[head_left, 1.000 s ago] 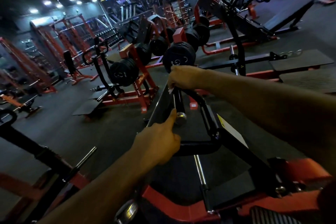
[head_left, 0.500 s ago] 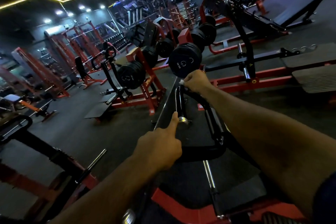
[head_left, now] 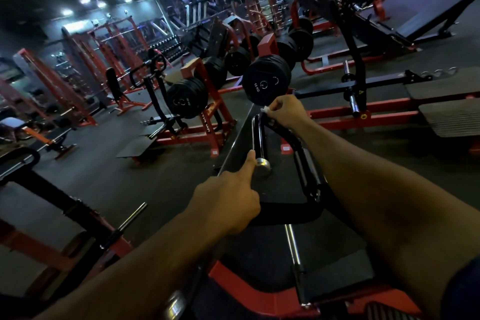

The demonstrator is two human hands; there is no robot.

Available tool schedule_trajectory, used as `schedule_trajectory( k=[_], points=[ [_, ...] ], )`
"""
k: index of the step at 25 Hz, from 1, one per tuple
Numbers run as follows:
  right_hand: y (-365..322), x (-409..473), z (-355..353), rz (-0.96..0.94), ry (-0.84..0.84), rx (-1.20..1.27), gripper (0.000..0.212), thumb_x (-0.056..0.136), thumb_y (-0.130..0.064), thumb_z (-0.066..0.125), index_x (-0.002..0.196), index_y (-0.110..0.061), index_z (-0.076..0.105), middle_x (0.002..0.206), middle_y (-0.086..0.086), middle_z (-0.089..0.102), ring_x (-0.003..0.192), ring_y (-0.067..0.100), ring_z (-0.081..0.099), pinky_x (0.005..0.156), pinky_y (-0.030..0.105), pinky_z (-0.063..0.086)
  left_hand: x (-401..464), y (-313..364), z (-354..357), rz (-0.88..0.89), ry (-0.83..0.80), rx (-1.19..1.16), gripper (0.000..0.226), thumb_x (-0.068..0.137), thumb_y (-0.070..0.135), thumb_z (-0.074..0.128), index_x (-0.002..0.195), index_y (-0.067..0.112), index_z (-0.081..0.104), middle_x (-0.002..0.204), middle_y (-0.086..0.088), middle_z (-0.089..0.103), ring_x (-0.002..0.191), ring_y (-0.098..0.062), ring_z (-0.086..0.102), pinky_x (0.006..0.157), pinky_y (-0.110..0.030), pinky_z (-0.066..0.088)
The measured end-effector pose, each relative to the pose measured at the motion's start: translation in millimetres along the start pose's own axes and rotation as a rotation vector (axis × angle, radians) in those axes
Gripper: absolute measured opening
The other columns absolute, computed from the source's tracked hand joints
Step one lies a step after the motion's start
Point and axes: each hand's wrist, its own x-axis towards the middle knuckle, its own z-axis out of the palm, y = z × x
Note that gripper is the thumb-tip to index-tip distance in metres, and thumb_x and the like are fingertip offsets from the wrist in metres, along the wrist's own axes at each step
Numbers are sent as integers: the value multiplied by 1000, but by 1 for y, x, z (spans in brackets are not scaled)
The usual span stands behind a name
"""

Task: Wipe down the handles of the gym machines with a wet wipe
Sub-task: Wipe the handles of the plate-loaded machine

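The right hand (head_left: pixel 284 111) pinches a white wipe (head_left: pixel 265 109) at the far end of the black handle (head_left: pixel 258 135); most of the wipe is hidden in the fingers. The left hand (head_left: pixel 228 202), curled and empty, touches its forefinger to the handle's chrome cap (head_left: pixel 262 163).

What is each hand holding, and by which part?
The right hand pinches a white wet wipe at the far top of the black handle. The left hand grips nothing; its thumb touches the handle's chrome end cap.
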Motion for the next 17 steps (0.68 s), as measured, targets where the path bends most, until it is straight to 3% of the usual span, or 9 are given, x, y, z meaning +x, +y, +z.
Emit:
schedule_trajectory(
  k=[4, 7, 10, 14, 15, 17],
  points=[
    [20, -4, -2, 20, 28, -58, 12, 93, -20, 72, 85, -13, 66, 82, 2, 68, 76, 13, 65, 63, 22, 51, -2, 0, 0, 2, -1, 9, 80, 102, 35, 43, 159, 42, -13, 88, 2, 53, 70, -12, 57, 58, -29, 39],
    [43, -7, -7, 92, 0, -220, 15, 93, -17, 70, 86, -4, 68, 83, 9, 69, 82, 22, 69, 70, 35, 59, -2, -1, -1, 3, 6, 4, 78, 103, 33, 42, 159, 43, -12, 96, -1, 58, 70, -13, 57, 55, -29, 38],
    [45, -4, -12, 238, -80, -300, 11, 92, -16, 70, 94, -5, 68, 87, 9, 69, 82, 22, 68, 59, 28, 50, -1, -2, 0, 16, 23, 2, 77, 102, 34, 42, 160, 42, -9, 90, 2, 50, 70, -12, 50, 57, -30, 34],
    [37, -3, -29, 420, -217, -343, 10, 95, -11, 65, 97, -1, 64, 78, 12, 67, 64, 18, 62, 53, 28, 50, 2, -3, 1, -2, 15, -12, 78, 102, 33, 44, 159, 44, -8, 124, -12, 57, 72, -13, 48, 62, -32, 37],
    [36, -3, -34, 434, -273, -344, 9, 96, -9, 64, 95, 0, 63, 76, 13, 68, 64, 19, 65, 55, 29, 53, 2, -3, 2, -3, 16, -10, 79, 102, 33, 45, 159, 45, -7, 127, -13, 56, 75, -14, 50, 63, -32, 38],
    [40, 3, -40, 438, -339, -365, 11, 95, -7, 64, 99, 3, 65, 87, 18, 74, 82, 30, 75, 76, 41, 62, 3, -4, 3, 0, 25, -20, 79, 101, 33, 46, 159, 46, -6, 117, -11, 57, 79, -14, 55, 64, -32, 42]
  ],
)
